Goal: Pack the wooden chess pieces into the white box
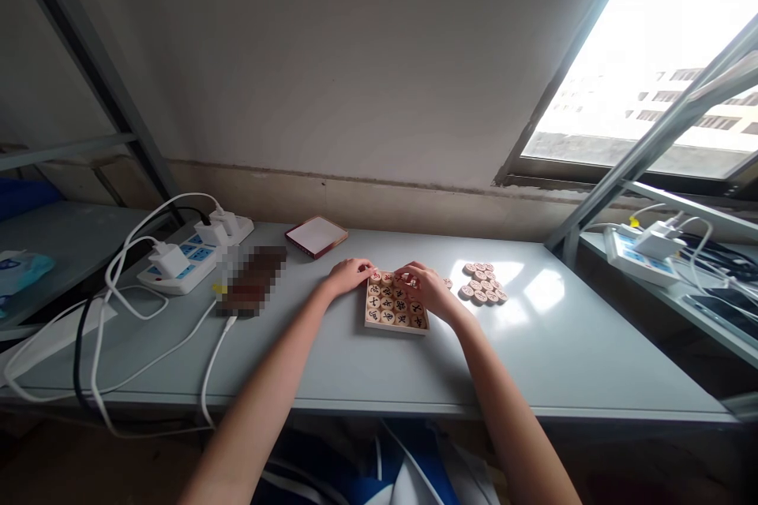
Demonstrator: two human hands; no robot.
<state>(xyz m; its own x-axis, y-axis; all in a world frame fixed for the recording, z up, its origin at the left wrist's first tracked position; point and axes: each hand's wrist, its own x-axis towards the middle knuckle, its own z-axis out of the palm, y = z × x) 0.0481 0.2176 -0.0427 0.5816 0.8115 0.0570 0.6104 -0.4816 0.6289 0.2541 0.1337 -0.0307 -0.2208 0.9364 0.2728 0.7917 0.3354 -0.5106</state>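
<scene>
Rows of round wooden Chinese chess pieces (387, 303) with dark and red characters fill a shallow open box (395, 327) in front of me. My left hand (350, 275) rests at the box's far left corner, fingertips against its edge. Over the far right part of the box is my right hand (423, 284), fingers bent down among the pieces; whether a piece is between them is hidden. Just right of that hand one piece (448, 283) shows on the table. Farther right lies a cluster of red-marked chess pieces (482, 284).
A box lid (317, 237) lies near the wall. On the left are a power strip (193, 256) with plugged chargers, white cables (121, 284) hanging past the table edge, and a blurred-out object (254, 282). A metal post (583, 213) stands at the right by another power strip (643, 252).
</scene>
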